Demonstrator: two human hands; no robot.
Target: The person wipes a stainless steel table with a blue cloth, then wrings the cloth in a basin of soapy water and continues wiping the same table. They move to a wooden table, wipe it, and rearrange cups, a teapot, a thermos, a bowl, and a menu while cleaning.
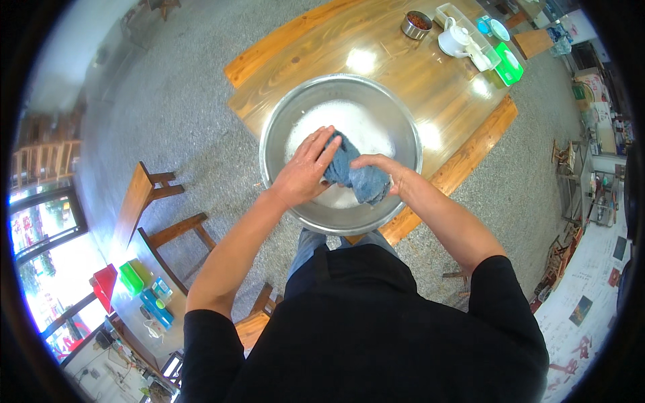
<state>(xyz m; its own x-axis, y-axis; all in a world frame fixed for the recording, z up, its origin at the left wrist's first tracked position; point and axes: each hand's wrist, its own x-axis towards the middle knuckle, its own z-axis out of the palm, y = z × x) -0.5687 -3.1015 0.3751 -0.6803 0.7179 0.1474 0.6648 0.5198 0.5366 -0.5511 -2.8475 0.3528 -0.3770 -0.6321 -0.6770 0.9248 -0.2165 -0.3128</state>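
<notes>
A wet blue cloth is bunched between my two hands, above a wide stainless steel basin. White suds cover the liquid inside it. My left hand lies over the cloth's upper left part, its fingers spread along the fabric. The lower right end of the cloth sits in my right hand, with the thumb on top and the other fingers mostly hidden behind the fabric. The basin rests at the near end of a wooden table, right in front of my body.
Farther along the table stand a metal bowl with reddish contents, a white teapot, a clear plastic tray and a green box. Wooden benches flank the table. Another table with boxes stands to the left.
</notes>
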